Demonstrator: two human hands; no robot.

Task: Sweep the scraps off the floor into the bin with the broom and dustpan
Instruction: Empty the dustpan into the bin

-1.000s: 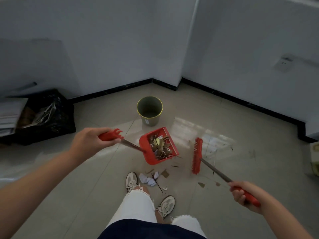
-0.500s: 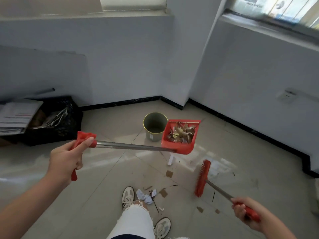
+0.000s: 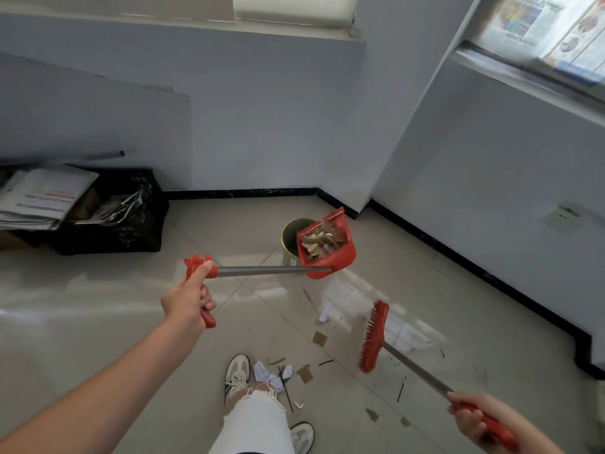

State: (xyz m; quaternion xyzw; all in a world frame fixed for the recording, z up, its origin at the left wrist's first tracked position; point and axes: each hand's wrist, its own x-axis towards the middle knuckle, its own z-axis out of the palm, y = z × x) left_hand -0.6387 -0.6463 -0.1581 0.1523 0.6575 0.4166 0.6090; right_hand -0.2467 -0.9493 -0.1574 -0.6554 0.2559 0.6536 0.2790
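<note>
Since half a second ago my left hand [image 3: 189, 299], clamped on the handle, has swung the loaded dustpan [image 3: 327, 246] up against the bin [image 3: 292, 234], overlapping its rim. My right hand [image 3: 476, 417] grips the broom [image 3: 373, 337], idle above leftover scraps [image 3: 273, 375] nearer me than the bin. I'm at dumping; next I'd tip it squarely over the opening.

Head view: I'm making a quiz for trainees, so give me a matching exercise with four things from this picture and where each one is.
Things:
1. dustpan
2. broom
3. crumpled paper
4. black crate

Places:
A. on the floor beside the shoe
B. by the wall at left, holding newspapers
C. held up in front of the bin, loaded with scraps
D. held low in the right hand, head off to the right of the scraps

Pairs: 1-C, 2-D, 3-A, 4-B
</note>
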